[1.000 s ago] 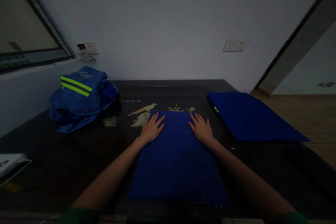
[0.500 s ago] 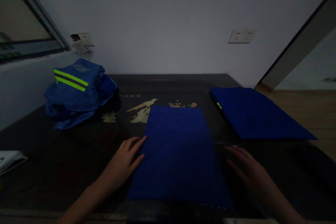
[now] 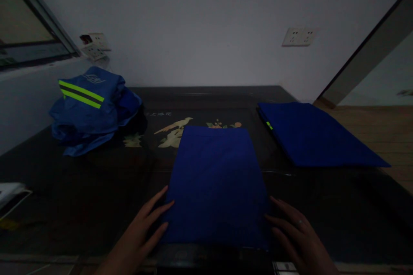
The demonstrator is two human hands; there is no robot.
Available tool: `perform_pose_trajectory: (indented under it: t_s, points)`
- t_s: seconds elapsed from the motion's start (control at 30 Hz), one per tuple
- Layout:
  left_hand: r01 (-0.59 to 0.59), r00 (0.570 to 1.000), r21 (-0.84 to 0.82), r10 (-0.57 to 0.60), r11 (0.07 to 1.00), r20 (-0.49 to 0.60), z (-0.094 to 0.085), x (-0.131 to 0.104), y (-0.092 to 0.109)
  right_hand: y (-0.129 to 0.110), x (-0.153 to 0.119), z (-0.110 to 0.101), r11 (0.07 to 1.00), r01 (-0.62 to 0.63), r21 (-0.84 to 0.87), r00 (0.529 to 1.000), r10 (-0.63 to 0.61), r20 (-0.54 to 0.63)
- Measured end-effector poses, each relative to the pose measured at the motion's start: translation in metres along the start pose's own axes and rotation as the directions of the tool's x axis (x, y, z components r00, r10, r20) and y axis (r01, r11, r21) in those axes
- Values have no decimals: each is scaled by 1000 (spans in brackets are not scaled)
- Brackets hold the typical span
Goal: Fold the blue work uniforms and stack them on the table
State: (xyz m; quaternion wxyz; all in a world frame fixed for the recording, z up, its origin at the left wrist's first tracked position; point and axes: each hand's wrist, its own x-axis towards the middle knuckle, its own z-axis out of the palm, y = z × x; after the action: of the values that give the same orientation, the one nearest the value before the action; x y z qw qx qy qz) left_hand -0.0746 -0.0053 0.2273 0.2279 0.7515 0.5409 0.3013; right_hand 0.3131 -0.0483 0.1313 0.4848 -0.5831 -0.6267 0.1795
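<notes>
A folded blue cloth (image 3: 216, 180) lies flat on the dark table, its near edge close to the table's front edge. My left hand (image 3: 143, 227) rests at the cloth's lower left side, fingers spread, fingertips at its edge. On the opposite side, my right hand (image 3: 295, 227) has its fingers apart, with the fingertips at the lower right edge. A ring shows on one of its fingers. Neither hand grips anything.
A crumpled blue garment (image 3: 90, 107) with yellow-green stripes sits at the back left. Another folded blue cloth (image 3: 322, 137) lies at the right. A white object (image 3: 11, 193) is at the left edge of the dark table (image 3: 206, 99). Wall sockets (image 3: 298, 37) are behind.
Both hands have moved toward the near end of the cloth. My right hand has come in to its edge, and the cloth's lower right corner has shifted inward. The view has tilted slightly.
</notes>
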Motion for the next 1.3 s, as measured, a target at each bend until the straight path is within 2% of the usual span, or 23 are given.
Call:
perform_pose_trajectory:
  t_s: [0.07,0.17,0.23,0.3,0.4,0.5,0.63,0.73,0.8,0.9,1.03,1.13,1.23,1.3]
  points:
    - [157,987,-228,-159,961,9,-7,-4,6,-1,-3,-9,986,-148,74,988,150,-21]
    - [381,924,-543,-336,749,184,-15,-4,13,-4,-8,-11,934,-293,202,956,293,34]
    - [430,898,-671,-359,603,252,-16,2,16,-9,-8,-7,891,-327,314,944,325,60]
    - [426,899,-740,-336,521,281,-12,12,20,-16,-6,-4,831,-354,429,931,357,77]
    - [452,888,-762,-320,465,331,-3,36,34,-30,4,-2,684,-446,577,888,421,186]
    - [497,858,-737,-384,458,341,4,66,54,-41,21,0,531,-505,681,853,425,302]
    - [439,876,-758,-419,483,241,7,102,71,-47,38,7,377,-524,764,841,371,394]
    - [449,849,-790,-474,417,232,10,116,71,-52,46,13,309,-531,789,838,332,433]
    - [470,837,-798,-477,378,267,12,121,71,-55,50,13,329,-506,797,858,292,423]
    - [437,867,-803,-426,404,258,19,122,77,-57,61,6,400,-443,803,896,232,379]
    - [379,897,-800,-396,465,196,37,124,106,-53,87,-21,493,-366,789,930,170,325]
    - [301,933,-792,-336,532,129,59,137,138,-47,113,-57,610,-320,725,945,148,292]
    - [171,981,-789,-175,590,82,87,160,174,-34,140,-104,778,-252,576,966,168,195]
    - [72,997,-800,-49,596,54,111,181,200,-22,157,-139,881,-191,434,981,161,106]
